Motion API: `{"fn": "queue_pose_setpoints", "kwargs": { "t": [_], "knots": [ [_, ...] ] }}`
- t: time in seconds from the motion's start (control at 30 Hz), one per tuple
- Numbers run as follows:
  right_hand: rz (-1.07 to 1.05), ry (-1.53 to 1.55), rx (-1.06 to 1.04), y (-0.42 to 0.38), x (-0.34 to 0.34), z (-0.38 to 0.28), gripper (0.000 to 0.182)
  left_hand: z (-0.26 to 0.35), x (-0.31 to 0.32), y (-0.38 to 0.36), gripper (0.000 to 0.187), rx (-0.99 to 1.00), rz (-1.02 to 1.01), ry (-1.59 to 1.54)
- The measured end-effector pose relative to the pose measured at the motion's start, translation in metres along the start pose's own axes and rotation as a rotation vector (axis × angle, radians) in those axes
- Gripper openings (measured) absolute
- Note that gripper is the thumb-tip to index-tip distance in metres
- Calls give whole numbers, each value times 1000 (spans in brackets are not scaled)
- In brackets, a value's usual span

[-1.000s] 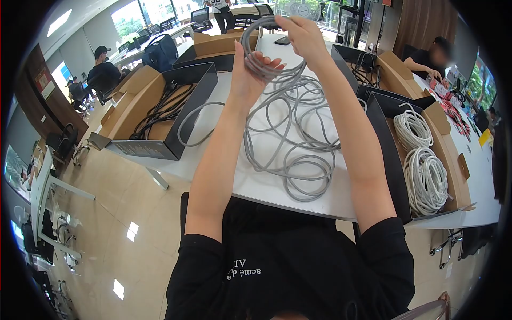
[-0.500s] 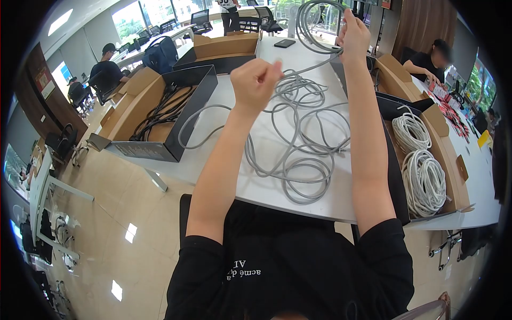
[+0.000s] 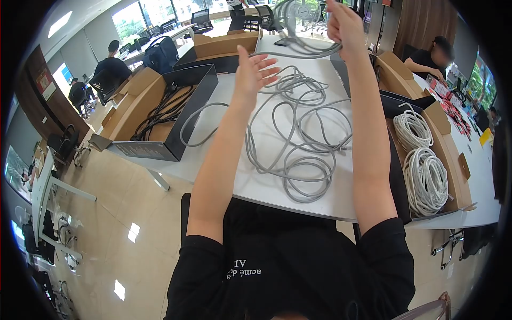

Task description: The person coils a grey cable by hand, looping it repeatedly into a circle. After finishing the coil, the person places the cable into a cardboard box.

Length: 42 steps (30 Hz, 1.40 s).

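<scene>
High over the far part of the table, my right hand (image 3: 348,33) is closed around several loops of grey cable (image 3: 314,55), which hang to its left and are blurred by motion. My left hand (image 3: 253,73) is raised level with the near side of those loops, fingers spread and thumb up. A strand from the right hand runs across to the left hand's thumb. Below both hands, the rest of the grey cable lies in loose, overlapping loops on the white table (image 3: 245,186).
On the left, an open box (image 3: 194,114) holds black cables (image 3: 160,114). An open box (image 3: 457,186) on the right holds white cable bundles (image 3: 425,181). Farther back are another open box (image 3: 226,48) and a phone (image 3: 281,42). A person (image 3: 426,61) sits at the right.
My left hand has gone from a fist to spread fingers and moved slightly left. The loops at my right hand have swung left and lower, and some table cable has shifted.
</scene>
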State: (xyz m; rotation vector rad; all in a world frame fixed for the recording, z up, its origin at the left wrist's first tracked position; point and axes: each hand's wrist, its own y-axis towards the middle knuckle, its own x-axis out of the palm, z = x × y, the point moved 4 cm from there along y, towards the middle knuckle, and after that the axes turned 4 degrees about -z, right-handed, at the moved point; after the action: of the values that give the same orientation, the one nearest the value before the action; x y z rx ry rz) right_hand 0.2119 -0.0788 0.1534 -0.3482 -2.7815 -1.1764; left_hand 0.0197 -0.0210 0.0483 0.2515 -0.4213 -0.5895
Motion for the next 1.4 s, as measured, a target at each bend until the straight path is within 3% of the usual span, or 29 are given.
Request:
{"fn": "queue_pose_setpoints", "kwargs": {
  "t": [0.07,0.13,0.3,0.4,0.43,0.53,0.57,0.63,0.77,0.87,0.93,1.0,1.1,1.13,1.17,1.27,1.37,1.4],
  "knots": [
    [-153,-79,93,-10,26,-4,35,-7,-11,7,63,-116,-63,-222],
    [-361,-105,90,-17,41,5,26,-12,-17,12,56,-154,-79,-394],
    [-607,-334,184,-27,62,25,30,-28,-26,18,52,-248,-13,-608],
    [-590,-401,221,-30,68,34,29,-29,-25,16,56,-202,25,-461],
    [-576,-444,203,-30,69,35,30,-31,-24,15,69,-181,44,-477],
    [-561,-520,168,-30,68,33,31,-23,-22,8,83,-163,111,-450],
    [-558,-548,159,-31,67,33,31,-28,-27,13,88,-138,51,-427],
    [-555,-608,131,-29,66,30,33,-27,-25,15,82,-145,27,-396],
    [-551,-823,-149,-21,63,38,37,-18,-14,9,71,-79,3,-355],
    [-561,-888,-70,-22,60,39,37,-19,-18,9,61,-87,-36,-220],
    [-601,-888,116,-25,59,38,40,-21,-20,10,57,-147,-82,-136],
    [-625,-866,277,-28,58,33,41,-21,-19,10,39,-142,-141,-160],
    [-612,-839,-12,-19,54,39,40,-21,-10,10,25,-136,-232,-311],
    [-611,-845,-97,-19,53,33,39,-16,-4,7,24,-117,-251,-373],
    [-597,-834,-33,-18,48,31,38,-11,0,4,23,-102,-265,-433],
    [-566,-793,84,-23,46,14,36,20,19,-3,30,-126,-572,-712],
    [-584,-871,65,-24,42,10,36,35,25,8,36,-239,-634,-580],
    [-564,-897,-86,-24,41,9,38,35,28,11,36,-321,-632,-471]
  ]
}}
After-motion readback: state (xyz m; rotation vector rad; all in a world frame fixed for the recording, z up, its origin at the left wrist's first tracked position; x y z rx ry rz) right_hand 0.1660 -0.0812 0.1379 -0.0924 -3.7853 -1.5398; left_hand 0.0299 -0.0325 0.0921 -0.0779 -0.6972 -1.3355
